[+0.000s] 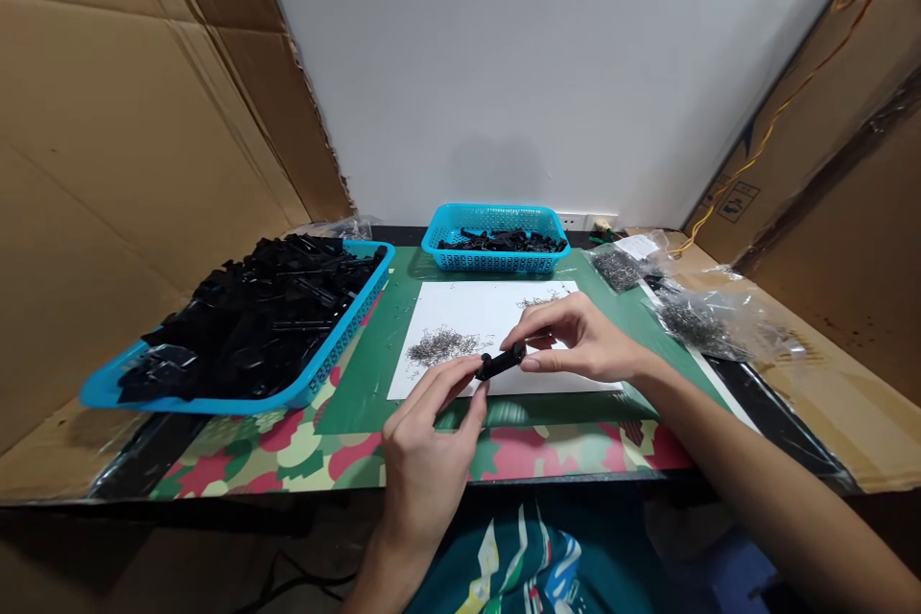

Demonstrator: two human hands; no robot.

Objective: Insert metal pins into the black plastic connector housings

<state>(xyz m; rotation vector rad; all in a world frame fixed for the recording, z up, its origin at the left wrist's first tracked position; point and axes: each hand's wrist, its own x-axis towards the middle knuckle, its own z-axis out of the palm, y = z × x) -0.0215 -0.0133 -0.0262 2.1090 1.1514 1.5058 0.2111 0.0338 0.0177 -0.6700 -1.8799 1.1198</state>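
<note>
A small black plastic part (502, 363) is held above the front edge of a white sheet (496, 307). My left hand (436, 427) pinches its left end between thumb and fingers. At the right end, my right hand (576, 341) closes thumb and forefinger around the same part. Behind my left hand lies a pile of tiny metal pieces, perhaps springs (442, 345), on the sheet. A smaller heap of similar metal pieces (539, 301) sits behind my right hand, partly hidden by it.
A large blue basket (317, 384) at left is heaped with black parts. Another blue basket (496, 261) with black parts stands by the back wall. Plastic bags of metal pieces (619, 269) (695, 321) lie at right. Cardboard walls (107, 115) flank the table; yellow wires hang at right.
</note>
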